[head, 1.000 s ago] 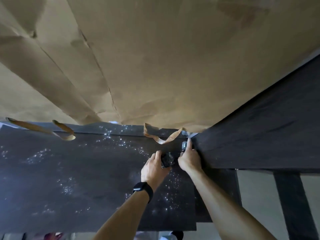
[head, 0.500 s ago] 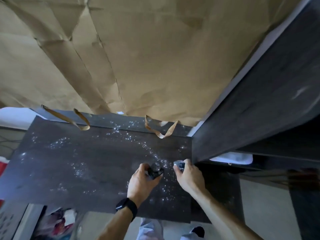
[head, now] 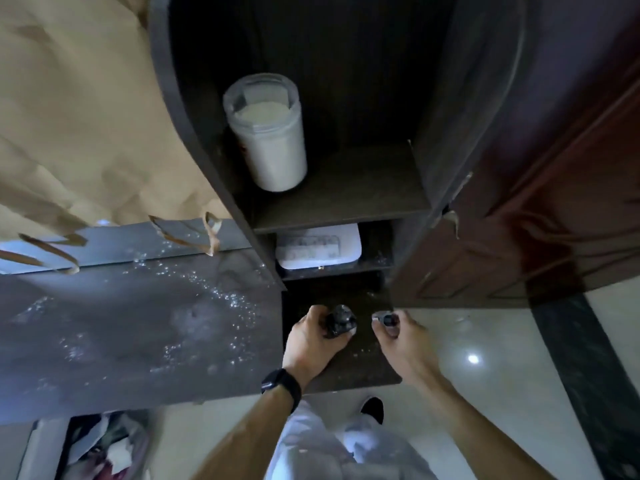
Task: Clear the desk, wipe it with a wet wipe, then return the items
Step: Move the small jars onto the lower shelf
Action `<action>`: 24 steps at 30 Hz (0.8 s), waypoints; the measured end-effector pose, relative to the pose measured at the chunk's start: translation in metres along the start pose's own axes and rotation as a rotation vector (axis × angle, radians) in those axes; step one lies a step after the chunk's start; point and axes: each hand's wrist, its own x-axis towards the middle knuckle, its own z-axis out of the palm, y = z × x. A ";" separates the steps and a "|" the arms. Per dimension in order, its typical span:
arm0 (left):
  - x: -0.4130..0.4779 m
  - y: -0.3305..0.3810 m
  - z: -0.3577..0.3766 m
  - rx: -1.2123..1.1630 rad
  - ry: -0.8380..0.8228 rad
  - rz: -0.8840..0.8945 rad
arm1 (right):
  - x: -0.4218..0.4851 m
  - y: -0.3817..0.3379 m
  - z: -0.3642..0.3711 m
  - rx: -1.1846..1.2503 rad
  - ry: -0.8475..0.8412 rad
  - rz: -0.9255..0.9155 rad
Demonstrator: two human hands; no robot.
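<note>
The dark desk (head: 104,341) fills the left half, speckled with wet drops. At its right end, in front of the open shelf unit, my left hand (head: 311,344) grips a small black crumpled object (head: 341,322). A hand's width to the right, my right hand (head: 403,341) pinches a second small dark object (head: 386,320) between thumb and fingers. Both hands hover over the low dark shelf board (head: 360,372). What the two objects are I cannot tell.
A white lidded jar (head: 270,133) stands on the upper shelf. A white flat pack (head: 318,247) lies on the shelf below. Brown paper (head: 79,116) with handles hangs behind the desk. A reddish-brown door (head: 536,220) stands right. A bin with rubbish (head: 107,448) sits below.
My view has swung right, showing the shelf unit's inside. Both hands moved right off the wet desk to the low shelf board and drew apart, each still holding its small dark object.
</note>
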 end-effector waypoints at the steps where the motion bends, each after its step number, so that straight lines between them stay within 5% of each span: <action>1: 0.003 0.014 0.005 -0.009 0.011 0.024 | 0.006 0.005 -0.008 -0.004 0.038 0.001; 7: 0.044 0.079 0.010 0.021 0.135 0.194 | 0.046 0.012 -0.032 0.033 0.170 0.028; 11: 0.075 0.103 0.012 0.328 0.252 0.284 | 0.057 0.008 -0.034 0.109 0.140 0.021; 24: 0.118 0.106 0.038 0.682 0.160 0.183 | 0.039 0.038 -0.033 0.149 0.101 0.061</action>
